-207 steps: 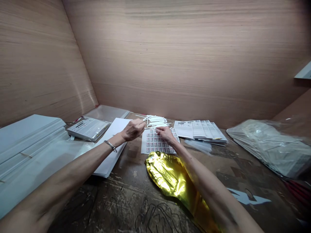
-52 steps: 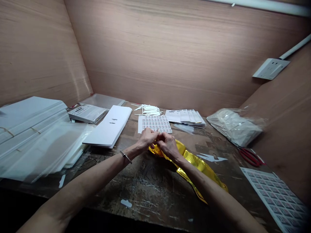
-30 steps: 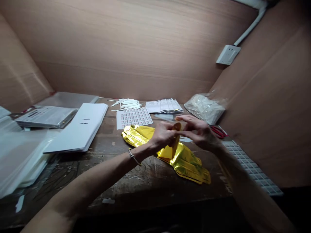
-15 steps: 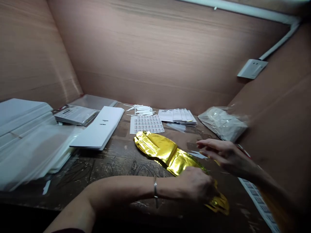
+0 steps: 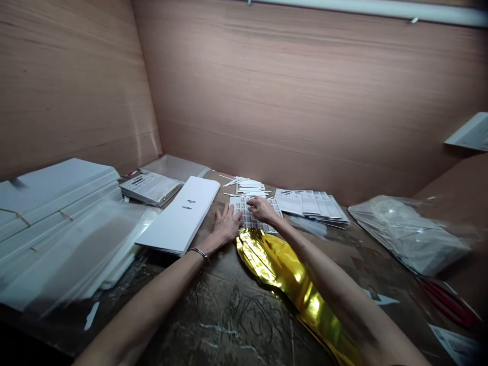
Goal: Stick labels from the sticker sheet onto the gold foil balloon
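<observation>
A white sheet of small printed labels [image 5: 247,219] lies toward the back of the table. My left hand [image 5: 227,223] rests flat on its left edge, fingers spread. Over the sheet, my right hand [image 5: 262,209] is closed in a pinch, fingertips at the labels; whether a label is between them is hidden. A flat, shiny gold foil piece [image 5: 267,259] stretches from just below the sheet toward the front right, partly covered by my right forearm. Neither hand is holding the foil.
Thin white strips [image 5: 249,186] lie behind the sheet, with printed cards [image 5: 310,203] to the right. A white card stack [image 5: 183,216], clear plastic sleeves [image 5: 114,244] and a packed bundle [image 5: 150,187] are at left. Farther right are a plastic bag [image 5: 412,229] and red-handled scissors [image 5: 450,302].
My left hand has left the gold foil and reached forward to the label sheet. My right hand has moved forward and left onto the labels. The view has turned right-to-left.
</observation>
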`<state>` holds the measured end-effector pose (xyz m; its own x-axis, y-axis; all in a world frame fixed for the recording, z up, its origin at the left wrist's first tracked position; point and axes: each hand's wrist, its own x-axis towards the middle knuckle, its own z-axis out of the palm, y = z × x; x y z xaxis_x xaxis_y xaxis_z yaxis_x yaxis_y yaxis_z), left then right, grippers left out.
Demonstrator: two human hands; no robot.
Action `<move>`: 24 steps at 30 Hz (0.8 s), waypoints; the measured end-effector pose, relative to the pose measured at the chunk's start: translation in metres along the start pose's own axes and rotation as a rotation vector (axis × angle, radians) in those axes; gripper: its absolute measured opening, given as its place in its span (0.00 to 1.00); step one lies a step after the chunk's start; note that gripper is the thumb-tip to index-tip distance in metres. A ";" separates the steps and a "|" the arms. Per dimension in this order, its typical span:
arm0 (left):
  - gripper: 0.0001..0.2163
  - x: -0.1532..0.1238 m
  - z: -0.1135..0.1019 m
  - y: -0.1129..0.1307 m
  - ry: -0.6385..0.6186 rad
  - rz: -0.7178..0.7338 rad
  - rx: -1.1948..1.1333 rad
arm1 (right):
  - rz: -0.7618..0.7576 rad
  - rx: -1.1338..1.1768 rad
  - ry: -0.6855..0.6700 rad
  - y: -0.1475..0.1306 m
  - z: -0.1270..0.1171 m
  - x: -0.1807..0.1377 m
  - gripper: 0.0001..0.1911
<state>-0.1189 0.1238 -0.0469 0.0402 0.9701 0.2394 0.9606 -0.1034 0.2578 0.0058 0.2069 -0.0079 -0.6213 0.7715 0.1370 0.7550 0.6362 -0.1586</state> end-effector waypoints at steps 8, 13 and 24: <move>0.21 0.005 0.021 -0.006 -0.081 0.059 0.152 | -0.068 -0.064 -0.115 -0.002 0.037 0.043 0.12; 0.22 0.004 0.022 -0.007 -0.072 0.068 0.159 | -0.117 -0.042 -0.091 0.004 0.037 0.044 0.12; 0.21 0.003 0.019 -0.006 -0.042 0.065 0.158 | -0.024 0.116 -0.065 0.012 0.041 0.052 0.11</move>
<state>-0.1192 0.1316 -0.0657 0.1115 0.9712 0.2106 0.9868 -0.1333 0.0924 -0.0260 0.2549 -0.0425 -0.6541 0.7523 0.0791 0.7127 0.6479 -0.2689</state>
